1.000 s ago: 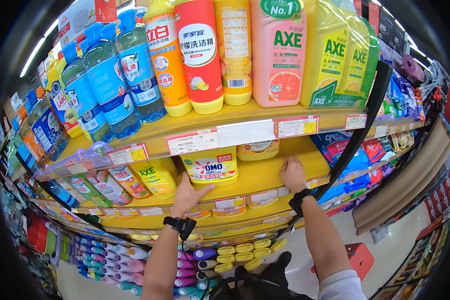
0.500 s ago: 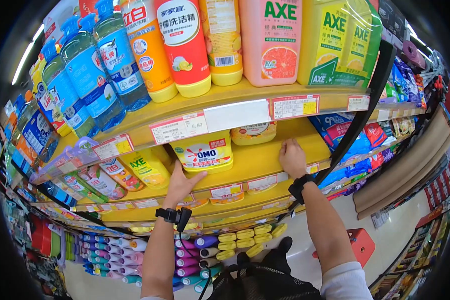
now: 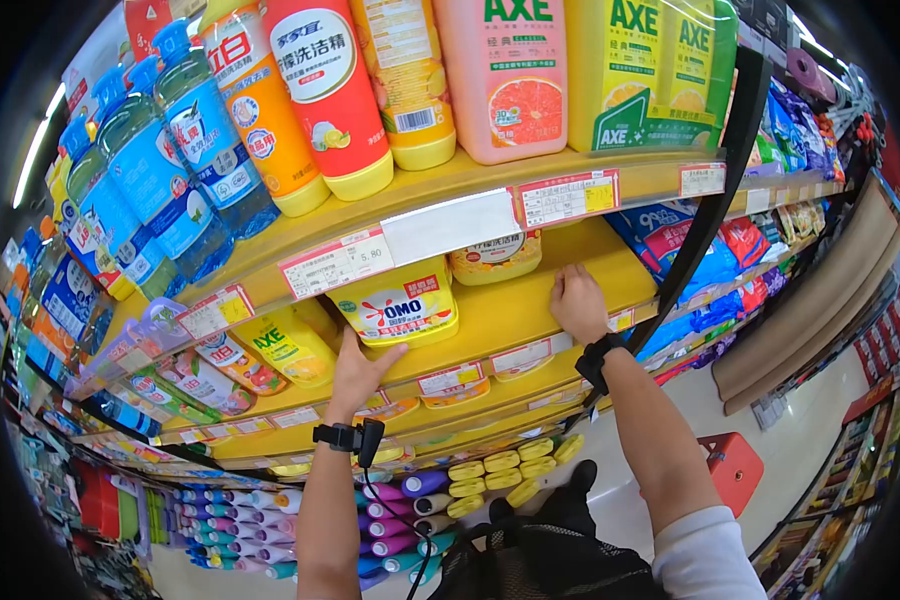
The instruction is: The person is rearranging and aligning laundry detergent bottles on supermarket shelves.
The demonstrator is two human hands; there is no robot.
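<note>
My left hand [image 3: 362,368] is at the lower left corner of a yellow OMO detergent tub [image 3: 398,305] on the middle yellow shelf [image 3: 595,262]. Its thumb stretches out below the tub's front edge, apart from the fingers, which reach up along the left side and are partly hidden. To the right, my right hand [image 3: 578,303] rests on the shelf board with its fingers curled together, and no object shows in it. Between and behind the hands stands a yellow-based dish soap bottle [image 3: 497,258], its top hidden by the upper shelf. A yellow AXE bottle [image 3: 292,345] leans left of my left hand.
Dish soap bottles [image 3: 327,95] line the upper shelf, whose price strip [image 3: 450,225] overhangs the hands. A black shelf post [image 3: 705,235] rises on the right, beside blue detergent bags [image 3: 660,235]. Several bottles [image 3: 400,525] and a red stool [image 3: 730,470] are on the floor.
The view has shifted slightly, so the shelves appear lower left. Both hands keep about the same places against the tub and the shelf.
</note>
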